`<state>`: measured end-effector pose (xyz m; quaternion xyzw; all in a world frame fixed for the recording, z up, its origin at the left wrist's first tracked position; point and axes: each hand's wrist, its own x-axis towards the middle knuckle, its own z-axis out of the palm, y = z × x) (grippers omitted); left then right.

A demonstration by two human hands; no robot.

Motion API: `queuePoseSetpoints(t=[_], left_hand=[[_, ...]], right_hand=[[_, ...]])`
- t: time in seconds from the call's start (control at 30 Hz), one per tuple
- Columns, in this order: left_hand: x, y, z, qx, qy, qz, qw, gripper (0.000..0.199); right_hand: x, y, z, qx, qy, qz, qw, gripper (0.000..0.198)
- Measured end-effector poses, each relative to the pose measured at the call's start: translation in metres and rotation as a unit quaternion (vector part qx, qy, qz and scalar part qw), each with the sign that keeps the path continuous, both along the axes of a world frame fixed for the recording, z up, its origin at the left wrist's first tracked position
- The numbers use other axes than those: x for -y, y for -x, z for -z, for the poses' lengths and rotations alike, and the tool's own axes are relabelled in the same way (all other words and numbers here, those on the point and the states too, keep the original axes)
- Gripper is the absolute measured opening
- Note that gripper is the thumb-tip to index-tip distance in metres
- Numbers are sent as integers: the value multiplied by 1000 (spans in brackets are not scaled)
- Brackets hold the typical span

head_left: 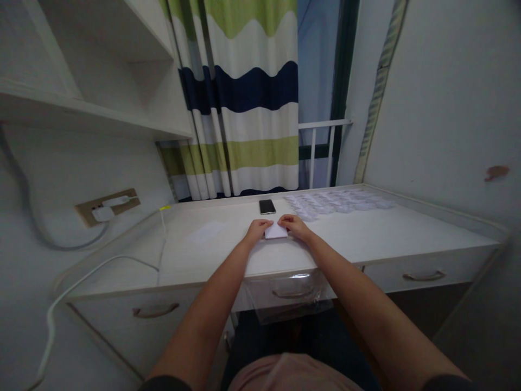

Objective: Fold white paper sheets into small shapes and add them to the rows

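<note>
A small piece of white paper (276, 232), which looks folded, lies on the desk in front of me. My left hand (258, 228) grips its left side, fingers closed at the upper left corner. On the opposite side, my right hand (293, 225) pinches the paper's upper right edge. Just beyond my hands rests a phone (267, 206) with a dark screen. Many small white folded paper pieces (337, 201) are laid out in rows at the back right. Flat on the desk to the left are pale paper sheets (207, 232).
The white desk (378, 233) has raised edges at the back and sides. A clear plastic bag (285, 296) hangs at its front over a drawer. White cables (101, 263) run along the left from a wall socket (108, 206). A shelf (93, 117) overhangs the left; a striped curtain (252, 130) hangs behind.
</note>
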<state>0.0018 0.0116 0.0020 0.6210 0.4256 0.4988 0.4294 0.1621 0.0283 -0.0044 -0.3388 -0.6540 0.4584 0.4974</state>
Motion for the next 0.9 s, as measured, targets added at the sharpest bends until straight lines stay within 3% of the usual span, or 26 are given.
queuePoseSetpoints(t=[0.13,0.4,0.6,0.9], left_hand=[[-2,2,1,43,31,32,998,34],[-7,2,3,60,44,20,997,37],[-12,8,5,54,-3,-62,997,30],[3,0,3,-105,-158,-50,981,20]], right_hand=[[-2,-2,0,-21,13,10,1000,24],[-3,-4,-2,-45,40,23,998,31],[5,-2,-4,-52,105,-19,993,24],[6,-3,-7,-80,123,-18,989,16]])
